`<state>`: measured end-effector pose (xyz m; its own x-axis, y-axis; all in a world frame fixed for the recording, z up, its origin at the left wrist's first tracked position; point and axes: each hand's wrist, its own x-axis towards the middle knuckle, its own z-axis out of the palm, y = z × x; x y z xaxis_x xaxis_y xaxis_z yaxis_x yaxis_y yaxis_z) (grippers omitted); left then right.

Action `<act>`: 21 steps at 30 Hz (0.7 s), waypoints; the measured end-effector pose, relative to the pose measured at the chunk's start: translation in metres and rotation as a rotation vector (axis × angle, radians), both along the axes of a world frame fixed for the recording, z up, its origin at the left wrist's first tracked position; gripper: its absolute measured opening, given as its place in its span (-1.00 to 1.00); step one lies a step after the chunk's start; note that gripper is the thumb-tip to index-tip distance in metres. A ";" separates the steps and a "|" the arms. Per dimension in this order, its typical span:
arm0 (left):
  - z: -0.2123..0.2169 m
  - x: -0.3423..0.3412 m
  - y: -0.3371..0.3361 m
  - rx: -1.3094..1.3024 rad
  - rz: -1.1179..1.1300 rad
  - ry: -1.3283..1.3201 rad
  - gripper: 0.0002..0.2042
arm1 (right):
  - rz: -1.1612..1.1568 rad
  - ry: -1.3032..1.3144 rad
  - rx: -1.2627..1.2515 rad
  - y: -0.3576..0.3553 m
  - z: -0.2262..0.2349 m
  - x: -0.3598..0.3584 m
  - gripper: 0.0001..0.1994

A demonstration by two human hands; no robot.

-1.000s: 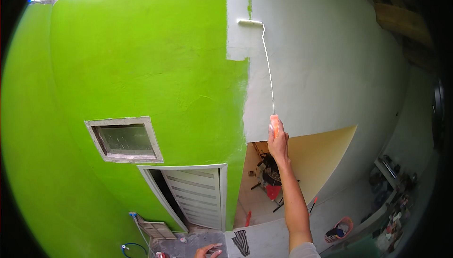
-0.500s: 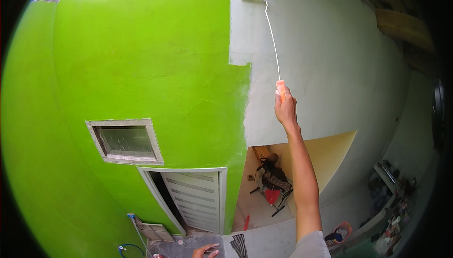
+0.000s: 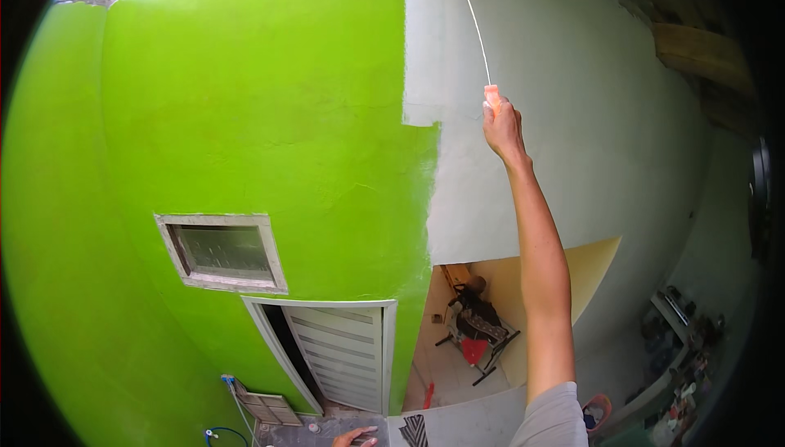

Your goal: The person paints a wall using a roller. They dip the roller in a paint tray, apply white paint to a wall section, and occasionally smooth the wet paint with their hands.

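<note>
My right hand (image 3: 505, 130) is wrapped round the orange handle of a paint roller (image 3: 477, 23), with the arm stretched up. The narrow roller head is against the pale grey-white part of the wall (image 3: 556, 112), high up and just right of the bright green painted part (image 3: 270, 95). A stepped edge divides the two colours below the roller. My left hand (image 3: 356, 438) shows only partly at the lower edge, low over the floor. Its fingers are stretched out and hold nothing that I can see.
A framed window (image 3: 222, 252) and a white slatted door (image 3: 339, 357) sit in the green wall. Through an opening, a folded-looking metal frame with a red part (image 3: 474, 349) shows. A pink basket (image 3: 598, 412) and cluttered shelves (image 3: 675, 316) stand right. A blue hose (image 3: 227, 433) lies lower left.
My right hand has moved up, carrying the roller higher on the pale wall. The view has shifted slightly, and my left hand sits a little lower in it.
</note>
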<state>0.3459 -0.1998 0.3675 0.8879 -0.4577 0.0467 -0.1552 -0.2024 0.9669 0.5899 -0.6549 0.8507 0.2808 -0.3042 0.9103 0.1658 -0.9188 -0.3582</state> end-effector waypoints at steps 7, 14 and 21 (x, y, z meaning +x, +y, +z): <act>0.021 -0.005 -0.001 0.021 0.018 0.009 -0.63 | -0.035 0.049 -0.016 -0.006 0.058 0.012 -0.66; 0.004 -0.010 -0.001 -0.085 0.027 0.009 -0.64 | -0.051 0.051 -0.012 -0.003 0.086 0.020 -0.66; 0.012 -0.010 -0.003 0.071 -0.012 0.168 -0.62 | -0.034 0.017 0.003 -0.010 0.056 0.024 -0.65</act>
